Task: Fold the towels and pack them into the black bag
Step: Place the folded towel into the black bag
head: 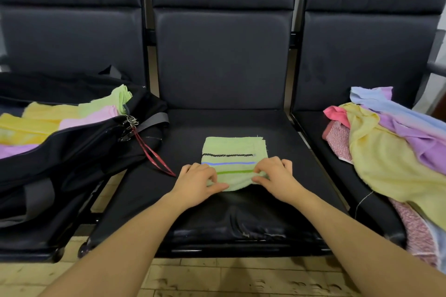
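A light green towel (pixel 233 149) with black, blue and green stripes lies folded on the middle black seat (pixel 277 200). My left hand (pixel 196 182) pinches its near left corner and my right hand (pixel 277 177) pinches its near right corner, lifting the near edge a little. The black bag (pixel 79 149) lies open on the left seat. Inside it are folded yellow (pixel 36 120), pink (pixel 89 119) and green (pixel 113 101) towels.
A loose pile of unfolded towels (pixel 391 152), yellow, purple, blue and pink, covers the right seat. A red strap (pixel 152 154) hangs from the bag's zipper onto the middle seat. Seat backs rise behind. Pale tiled floor (pixel 217 277) lies below.
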